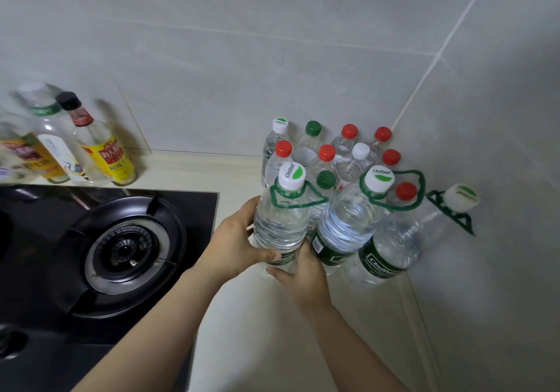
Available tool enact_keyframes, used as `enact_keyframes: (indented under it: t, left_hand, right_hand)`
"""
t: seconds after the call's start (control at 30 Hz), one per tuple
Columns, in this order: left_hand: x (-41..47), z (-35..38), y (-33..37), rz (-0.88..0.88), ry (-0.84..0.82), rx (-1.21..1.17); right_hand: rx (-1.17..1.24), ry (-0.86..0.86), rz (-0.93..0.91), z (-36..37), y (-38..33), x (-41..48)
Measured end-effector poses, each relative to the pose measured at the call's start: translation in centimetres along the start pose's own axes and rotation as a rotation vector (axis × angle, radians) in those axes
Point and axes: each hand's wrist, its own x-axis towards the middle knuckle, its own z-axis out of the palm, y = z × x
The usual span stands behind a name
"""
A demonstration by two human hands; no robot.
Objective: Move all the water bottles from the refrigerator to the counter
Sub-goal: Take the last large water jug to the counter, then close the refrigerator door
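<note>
Both hands are gripping a big water bottle at the near left edge of the bottle cluster. The cluster is standing on the pale counter, in the corner to the right of the stove. The left hand is wrapping the bottle's left side, with the thumb lying across its near face. The right hand is clasping it low on the right. Its fingers are curling out of sight between the bottles, so I cannot tell how far round they are reaching. The hands are hiding the base, so whether it is resting on the counter is unclear.

Using two hands is probably a matter of weight, since the bottle looks full and heavy. It is being kept tight against its neighbour, likely to save counter room and stay clear of the burner.

Thirteen water bottles are showing in all:
- Three are big ones with white caps and green carry loops. These are the held one, a second big bottle just to its right, and a third big bottle leaning towards the right wall.
- Ten small bottles are crowding behind them against the far wall. Six have red caps, two green and two white.

At the far left, at least three sauce bottles are standing, blurred.
</note>
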Motion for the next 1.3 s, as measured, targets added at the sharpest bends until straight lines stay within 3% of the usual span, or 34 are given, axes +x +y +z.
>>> enact_keyframes:
  t: [0.17, 0.33, 0.83, 1.0, 1.3]
  left_hand:
    - [-0.9, -0.5, 0.6, -0.021, 0.023, 0.118]
    - [-3.3, -2.1, 1.7, 0.011, 0.094, 0.201]
    - [-6.4, -9.9, 15.5, 0.471, 0.255, 0.15]
    - [-7.1, -12.4, 19.2, 0.582, 0.299, 0.152]
    - [-8.4, -14.4, 23.0, 0.692, 0.333, 0.157]
  right_hand:
    - [-0.191, -0.017, 0.043, -0.6, -0.4, -0.5]
    - [-0.336, -0.026, -0.025, -3.2, -2.2, -2.2]
    - [-0.386, 0.323, -0.432, -14.9, -18.0, -7.1]
    - [-0.378, 0.464, -0.532, -17.5, -22.8, -8.2]
    - [-0.336, 0.566, -0.618, -20.6, -27.1, -9.9]
